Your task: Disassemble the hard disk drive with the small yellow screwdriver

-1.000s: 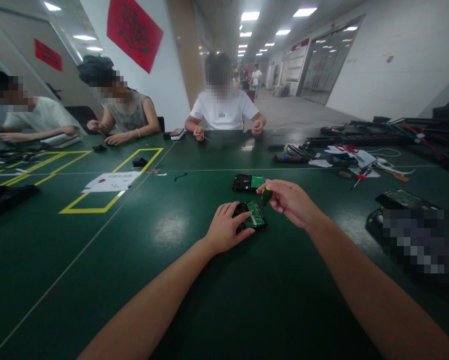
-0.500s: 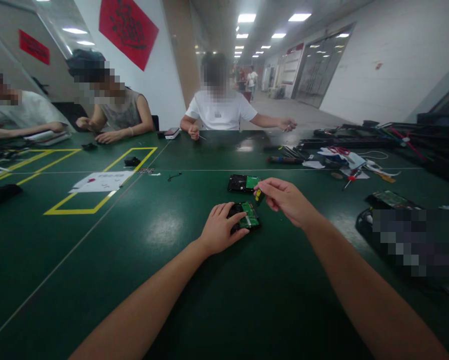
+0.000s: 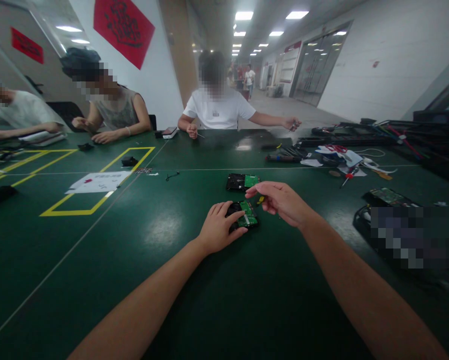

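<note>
My left hand [image 3: 218,227] rests across a black hard drive [image 3: 250,216] with a green circuit board, its fingers over the top and the thumb along the near edge. The palm hides the drive's left part. Just to the right and above it, my right hand [image 3: 284,201] pinches a small yellow-and-black tool [image 3: 261,200]. Most of that tool is hidden by the fingers, and its tip cannot be made out. Behind these lies a second hard drive [image 3: 243,182], also black with a green board, untouched on the green table [image 3: 164,290].
At the right sits a dark bin [image 3: 363,220], partly blurred out, with a circuit board [image 3: 387,196] by it. Cables, gloves [image 3: 340,155] and a red-handled screwdriver [image 3: 350,176] lie at the back right. A paper sheet [image 3: 98,182] is left. Three co-workers sit across the table.
My right hand's fingers have shifted on the yellow-and-black tool, the index finger now reaching further left. My left hand stays on the hard drive. The view has moved slightly.
</note>
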The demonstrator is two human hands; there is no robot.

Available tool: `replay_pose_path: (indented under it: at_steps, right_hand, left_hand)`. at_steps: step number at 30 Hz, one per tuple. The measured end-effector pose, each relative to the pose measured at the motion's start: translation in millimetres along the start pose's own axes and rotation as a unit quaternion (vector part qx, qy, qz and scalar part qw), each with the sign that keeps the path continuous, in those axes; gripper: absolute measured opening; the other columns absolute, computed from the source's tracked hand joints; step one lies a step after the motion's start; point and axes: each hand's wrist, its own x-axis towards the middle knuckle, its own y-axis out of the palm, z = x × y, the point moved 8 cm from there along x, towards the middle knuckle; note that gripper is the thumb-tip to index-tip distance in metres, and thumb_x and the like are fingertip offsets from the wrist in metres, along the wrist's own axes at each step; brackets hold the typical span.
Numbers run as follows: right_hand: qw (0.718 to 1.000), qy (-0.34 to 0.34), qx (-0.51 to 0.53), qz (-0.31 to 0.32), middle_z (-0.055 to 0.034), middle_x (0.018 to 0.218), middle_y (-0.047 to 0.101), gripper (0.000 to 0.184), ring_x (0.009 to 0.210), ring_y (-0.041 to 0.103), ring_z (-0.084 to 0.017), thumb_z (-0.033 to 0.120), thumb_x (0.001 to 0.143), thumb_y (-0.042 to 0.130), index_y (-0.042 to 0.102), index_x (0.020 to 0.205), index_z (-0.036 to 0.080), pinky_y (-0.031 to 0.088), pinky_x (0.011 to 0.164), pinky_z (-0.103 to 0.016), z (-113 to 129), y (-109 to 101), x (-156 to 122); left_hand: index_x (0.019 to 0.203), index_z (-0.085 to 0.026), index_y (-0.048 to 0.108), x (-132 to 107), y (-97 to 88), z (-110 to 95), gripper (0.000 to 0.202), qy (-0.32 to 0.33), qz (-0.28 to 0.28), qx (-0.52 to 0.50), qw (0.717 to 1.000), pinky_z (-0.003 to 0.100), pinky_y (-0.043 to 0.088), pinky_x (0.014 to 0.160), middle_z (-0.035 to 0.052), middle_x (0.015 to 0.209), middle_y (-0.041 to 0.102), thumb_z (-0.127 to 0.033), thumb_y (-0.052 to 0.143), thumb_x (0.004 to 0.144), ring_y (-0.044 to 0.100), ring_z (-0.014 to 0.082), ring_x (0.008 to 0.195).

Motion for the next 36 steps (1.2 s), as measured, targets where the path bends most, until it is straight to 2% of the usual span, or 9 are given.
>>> replay_pose_path:
  at_steps: [6, 8, 13, 18, 21, 25, 27, 31, 36]
  right_hand:
    - [0.998, 0.019, 0.063, 0.007, -0.012, 0.104, 0.076, 0.033, 0.058, 0.057, -0.008, 0.048, 0.094, 0.069, 0.075, 0.092, 0.015, 0.043, 0.044, -0.019, -2.4, -18.7, 3.9]
    - [0.997, 0.019, 0.072, -0.003, -0.0102, 0.101, 0.075, 0.033, 0.056, 0.056, -0.007, 0.049, 0.093, 0.072, 0.073, 0.091, 0.016, 0.042, 0.043, -0.019, -3.5, -16.6, 3.6]
    - [0.995, 0.03, 0.086, 0.032, -0.0045, 0.093, 0.071, 0.033, 0.054, 0.057, -0.007, 0.049, 0.088, 0.079, 0.069, 0.09, 0.018, 0.044, 0.042, -0.019, -5.8, 7.2, 0.2]
    - [0.992, 0.03, 0.118, 0.031, -0.0046, 0.098, 0.07, 0.027, 0.058, 0.06, -0.007, 0.044, 0.092, 0.075, 0.074, 0.102, 0.019, 0.046, 0.044, -0.018, -4.1, -5.1, 0.6]
    - [0.993, 0.027, 0.105, 0.045, -0.0069, 0.104, 0.071, 0.027, 0.061, 0.062, -0.008, 0.043, 0.093, 0.073, 0.075, 0.101, 0.017, 0.049, 0.047, -0.018, -3.0, -11.2, -0.4]
    - [0.991, 0.031, 0.103, 0.081, -0.0087, 0.105, 0.073, 0.029, 0.063, 0.065, -0.01, 0.045, 0.093, 0.073, 0.069, 0.099, 0.017, 0.055, 0.053, -0.021, -3.3, -1.5, -2.7]
    - [0.991, 0.033, 0.097, 0.081, -0.0089, 0.104, 0.074, 0.033, 0.061, 0.065, -0.011, 0.051, 0.093, 0.071, 0.065, 0.099, 0.019, 0.051, 0.048, -0.021, -4.9, 3.1, -2.5]
    - [0.999, -0.015, 0.037, 0.024, -0.0043, 0.094, 0.073, 0.033, 0.051, 0.048, -0.007, 0.053, 0.093, 0.071, 0.063, 0.101, 0.023, 0.029, 0.038, -0.018, -1.0, -1.0, 0.8]
    - [0.997, -0.07, -0.039, -0.004, -0.0033, 0.092, 0.07, 0.033, 0.056, 0.043, -0.008, 0.054, 0.093, 0.069, 0.072, 0.105, 0.022, 0.03, 0.044, -0.021, 7.2, -2.3, 0.5]
  left_hand:
    - [0.144, -0.033, 0.063, 0.6, -0.1, -0.8, 0.055, 0.0, 0.004, 0.005, 1.0, 0.059, 0.038, 0.115, 0.0123, 0.154, 0.049, -0.062, 0.058, 0.098, 0.046, 0.0365, 0.14]
    - [0.143, -0.033, 0.063, 0.7, 0.4, -1.2, 0.054, 0.0, 0.005, 0.007, 1.0, 0.059, 0.038, 0.115, 0.0123, 0.153, 0.049, -0.063, 0.057, 0.098, 0.046, 0.0364, 0.14]
    - [0.142, -0.032, 0.064, 0.2, 1.9, -0.2, 0.054, -0.001, 0.001, 0.01, 1.0, 0.059, 0.038, 0.115, 0.0124, 0.154, 0.049, -0.062, 0.059, 0.097, 0.045, 0.0367, 0.14]
    - [0.141, -0.032, 0.065, 0.0, 1.0, 0.1, 0.054, 0.0, -0.001, 0.004, 1.0, 0.059, 0.039, 0.115, 0.0127, 0.155, 0.049, -0.062, 0.059, 0.097, 0.046, 0.0367, 0.14]
    - [0.142, -0.032, 0.064, -0.1, 1.2, 0.1, 0.053, 0.001, -0.001, 0.005, 1.0, 0.059, 0.039, 0.115, 0.0123, 0.154, 0.049, -0.061, 0.06, 0.097, 0.047, 0.0366, 0.139]
    - [0.142, -0.033, 0.064, -0.5, 2.7, 1.3, 0.054, 0.001, -0.003, 0.011, 1.0, 0.059, 0.039, 0.115, 0.0131, 0.153, 0.049, -0.062, 0.06, 0.097, 0.046, 0.0368, 0.139]
    - [0.142, -0.032, 0.064, -0.7, 3.8, 1.9, 0.054, 0.001, -0.003, 0.013, 1.0, 0.059, 0.039, 0.115, 0.0135, 0.153, 0.049, -0.062, 0.059, 0.097, 0.046, 0.0368, 0.139]
    - [0.143, -0.033, 0.064, -1.2, 5.1, 2.3, 0.055, 0.005, -0.003, 0.013, 1.0, 0.059, 0.04, 0.114, 0.0129, 0.153, 0.049, -0.062, 0.059, 0.097, 0.046, 0.0367, 0.139]
    - [0.143, -0.035, 0.063, -0.9, 4.1, 2.7, 0.054, 0.004, -0.009, -0.001, 1.0, 0.059, 0.041, 0.113, 0.0113, 0.153, 0.05, -0.061, 0.062, 0.096, 0.047, 0.0367, 0.138]
